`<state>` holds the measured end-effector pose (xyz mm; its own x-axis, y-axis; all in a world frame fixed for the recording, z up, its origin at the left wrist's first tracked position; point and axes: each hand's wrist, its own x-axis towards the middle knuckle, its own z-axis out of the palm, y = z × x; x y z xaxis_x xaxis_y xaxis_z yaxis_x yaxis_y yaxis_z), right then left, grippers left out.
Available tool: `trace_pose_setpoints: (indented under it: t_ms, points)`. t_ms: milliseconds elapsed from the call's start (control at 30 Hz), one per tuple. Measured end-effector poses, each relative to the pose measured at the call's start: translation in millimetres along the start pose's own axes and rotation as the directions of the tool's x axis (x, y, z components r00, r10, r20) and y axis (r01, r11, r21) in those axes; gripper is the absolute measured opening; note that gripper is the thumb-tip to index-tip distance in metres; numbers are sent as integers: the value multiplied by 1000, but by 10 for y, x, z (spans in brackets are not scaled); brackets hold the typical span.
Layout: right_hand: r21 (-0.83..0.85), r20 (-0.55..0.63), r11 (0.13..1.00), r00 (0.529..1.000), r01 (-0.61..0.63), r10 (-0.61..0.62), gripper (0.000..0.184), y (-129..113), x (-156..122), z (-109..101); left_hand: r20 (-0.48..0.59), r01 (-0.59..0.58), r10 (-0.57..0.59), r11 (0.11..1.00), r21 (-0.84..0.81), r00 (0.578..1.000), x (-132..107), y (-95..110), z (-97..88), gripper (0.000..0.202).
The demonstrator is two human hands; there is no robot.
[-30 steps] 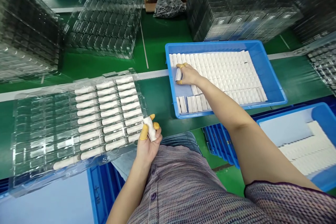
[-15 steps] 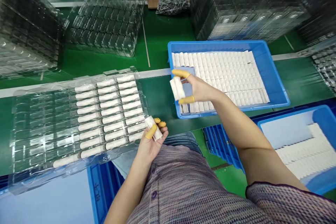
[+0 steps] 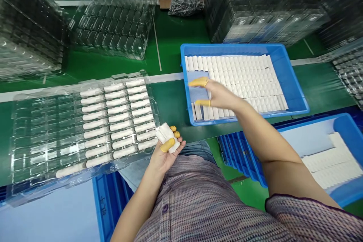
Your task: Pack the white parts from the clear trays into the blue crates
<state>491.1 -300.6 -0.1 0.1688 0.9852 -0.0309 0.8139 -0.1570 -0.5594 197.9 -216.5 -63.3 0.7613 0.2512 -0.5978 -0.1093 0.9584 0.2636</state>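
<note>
Left grip [image 3: 162, 158] clasps white contoured pieces [image 3: 167, 133], a clear compartment tray [image 3: 38, 121] close on its left; right grip [image 3: 218, 94], spread and empty, hovers over a blue bin [image 3: 286, 72]. From here the pieces look light and stiff, maybe chip-prone: best pinched by their long sides.

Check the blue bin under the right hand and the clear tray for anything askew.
In the blue bin, two white pieces at the near left corner lean slightly, set apart from their row by a narrow gap; their neighbours are tightly packed. Pieces in the clear tray look neatly seated.
</note>
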Motion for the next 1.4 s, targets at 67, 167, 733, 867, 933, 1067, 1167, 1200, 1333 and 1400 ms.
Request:
trace_pose_setpoints:
  t_ms: [67, 167, 733, 867, 933, 1067, 1167, 1200, 1333, 1400]
  points:
    - [-260, 32, 943, 974, -209, 224, 65, 390, -21, -118, -16, -12, 12, 1000, -12, 1000, 4, 36, -32, 44]
    - [-460, 214, 857, 908, -231, 360, 71, 800, -59, -129, -25, -3, 2, 1000, -18, 1000, 24, 66, -50, 40]
    - [21, -25, 983, 983, -182, 182, 82, 508, 11, 16, -54, -45, 46, 999, 26, 997, 29, 46, -60, 36]
    - [267, -2, 941, 976, 209, -216, 83, -376, -47, 208, -30, -76, 78, 996, 55, 997, -6, 70, -18, 42]
    - [280, 62, 899, 928, 338, -368, 74, -716, -54, 361, 23, -111, 110, 992, 62, 994, -33, 88, 2, 46]
    - [231, 98, 864, 873, 448, -478, 66, -1000, 0, 691, 120, -236, 217, 955, 177, 969, -74, 128, 6, 43]
    - [290, 49, 846, 876, 448, -480, 80, -1009, 70, 862, 159, -467, 440, 820, 330, 884, -101, 196, -49, 40]
    - [326, 22, 843, 887, 429, -460, 84, -1009, 98, 902, 161, -532, 515, 744, 404, 842, -117, 231, -81, 36]
    - [441, -92, 810, 917, 387, -388, 71, -1088, 229, 1041, 150, -578, 673, 473, 665, 724, -214, 396, -252, 32]
    - [467, -121, 774, 898, 428, -424, 65, -1169, 300, 1106, 160, -581, 706, 409, 704, 690, -261, 463, -342, 33]
